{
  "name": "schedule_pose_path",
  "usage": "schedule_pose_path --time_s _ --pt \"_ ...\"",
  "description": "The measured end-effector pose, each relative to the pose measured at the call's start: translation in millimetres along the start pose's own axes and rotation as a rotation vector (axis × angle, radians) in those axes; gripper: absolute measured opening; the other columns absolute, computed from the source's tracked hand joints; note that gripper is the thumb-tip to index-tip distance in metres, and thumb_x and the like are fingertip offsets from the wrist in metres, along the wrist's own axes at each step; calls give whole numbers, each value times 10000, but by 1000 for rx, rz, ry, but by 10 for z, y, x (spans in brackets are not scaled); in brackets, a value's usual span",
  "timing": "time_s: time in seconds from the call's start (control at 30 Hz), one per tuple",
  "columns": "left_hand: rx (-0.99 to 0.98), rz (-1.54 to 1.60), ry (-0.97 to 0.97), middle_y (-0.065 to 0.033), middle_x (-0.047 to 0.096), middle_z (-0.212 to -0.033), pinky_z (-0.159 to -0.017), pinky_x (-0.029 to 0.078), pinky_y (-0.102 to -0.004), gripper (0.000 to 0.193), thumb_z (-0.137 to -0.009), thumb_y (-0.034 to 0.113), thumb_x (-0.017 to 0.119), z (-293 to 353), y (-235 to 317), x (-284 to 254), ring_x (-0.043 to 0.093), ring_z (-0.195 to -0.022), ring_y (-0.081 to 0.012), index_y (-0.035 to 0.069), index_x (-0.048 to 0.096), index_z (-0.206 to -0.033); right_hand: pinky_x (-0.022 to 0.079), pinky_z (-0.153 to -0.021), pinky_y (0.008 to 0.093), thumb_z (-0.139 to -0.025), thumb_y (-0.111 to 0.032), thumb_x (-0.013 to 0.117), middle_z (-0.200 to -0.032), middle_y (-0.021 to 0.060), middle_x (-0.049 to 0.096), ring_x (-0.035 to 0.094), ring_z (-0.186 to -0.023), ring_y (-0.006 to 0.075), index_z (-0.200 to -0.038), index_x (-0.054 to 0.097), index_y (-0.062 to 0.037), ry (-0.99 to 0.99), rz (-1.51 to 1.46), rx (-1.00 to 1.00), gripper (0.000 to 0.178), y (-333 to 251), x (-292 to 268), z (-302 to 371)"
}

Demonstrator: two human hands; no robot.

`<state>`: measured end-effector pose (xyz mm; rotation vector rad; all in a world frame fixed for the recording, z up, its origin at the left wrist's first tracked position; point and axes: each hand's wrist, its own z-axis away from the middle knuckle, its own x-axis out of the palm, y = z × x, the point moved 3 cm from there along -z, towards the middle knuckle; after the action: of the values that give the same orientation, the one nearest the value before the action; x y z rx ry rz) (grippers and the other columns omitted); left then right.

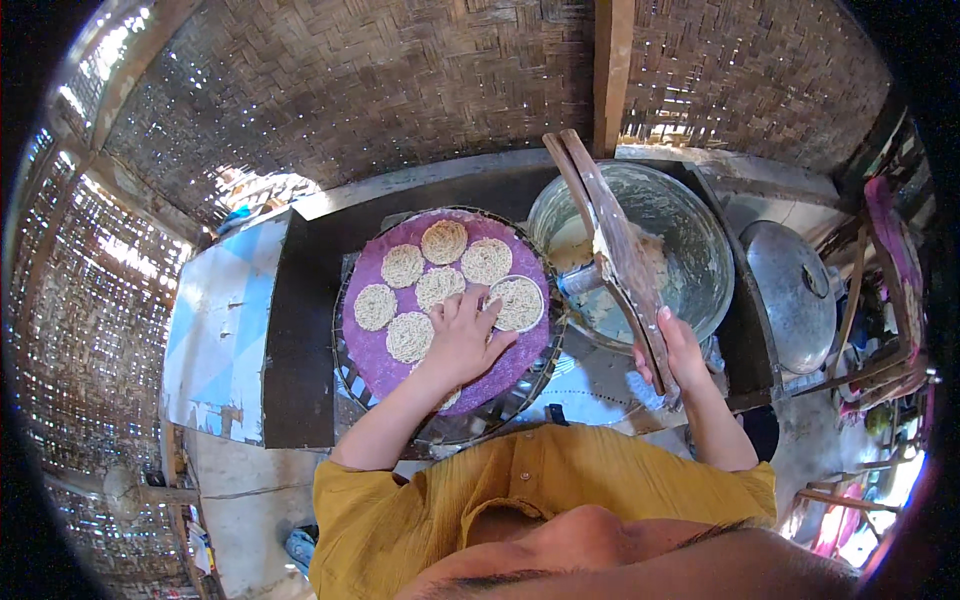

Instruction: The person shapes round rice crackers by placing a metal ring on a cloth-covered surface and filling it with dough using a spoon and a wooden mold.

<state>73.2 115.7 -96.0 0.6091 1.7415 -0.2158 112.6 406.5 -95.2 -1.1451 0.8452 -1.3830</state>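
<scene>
My left hand (462, 332) reaches over a purple cloth (400, 375) spread on a round woven tray (350, 380). Its fingers are spread, at the left edge of a white ring (541, 304) around a pale disc of dough strands (517, 301). Whether they touch the ring I cannot tell. Several similar discs (402, 266) lie on the cloth, one partly behind my left forearm. My right hand (677, 352) is closed around the near end of a two-armed wooden press (625, 255). The press, with a metal cylinder (580, 279) at its middle, slants over a large basin (712, 262) of pale dough (650, 255).
The tray and basin sit on a dark-edged table (310, 345). A blue-and-white panel (225, 330) stands at its left end. To the right are a dented metal lid (787, 300) and a wooden rack (885, 365). Woven bamboo walls (400, 90) rise behind.
</scene>
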Motion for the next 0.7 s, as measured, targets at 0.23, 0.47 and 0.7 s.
schedule_pose_path --time_s 0.23,0.47,0.7 --pt "28 13 12 -114 405 -1196 -884 248 -439 433 -806 396 562 -54 66 10 372 -1045 -303 113 559 -1134 400 -344 283 -887 -545 361 -565 102 527 489 -380 171 -887 499 -13 -15 -17 21 549 34 -20 19" --pt "11 76 96 -119 420 -1210 -878 268 -471 591 -744 438 618 -141 -19 -100 378 -1069 -312 107 477 -1213 436 -411 276 -730 -262 696 -723 69 557 514 -457 144 -1112 441 9 -175 -14 -134 532 227 -135 171" --pt "-96 92 -113 -145 355 -1316 -975 197 -554 970 -610 439 730 -233 -29 -59 285 -1224 -376 119 223 -1373 461 -671 255 -602 -109 780 -841 8 566 544 -741 103 -1107 475 -37 -38 105 -32 595 909 -509 572"
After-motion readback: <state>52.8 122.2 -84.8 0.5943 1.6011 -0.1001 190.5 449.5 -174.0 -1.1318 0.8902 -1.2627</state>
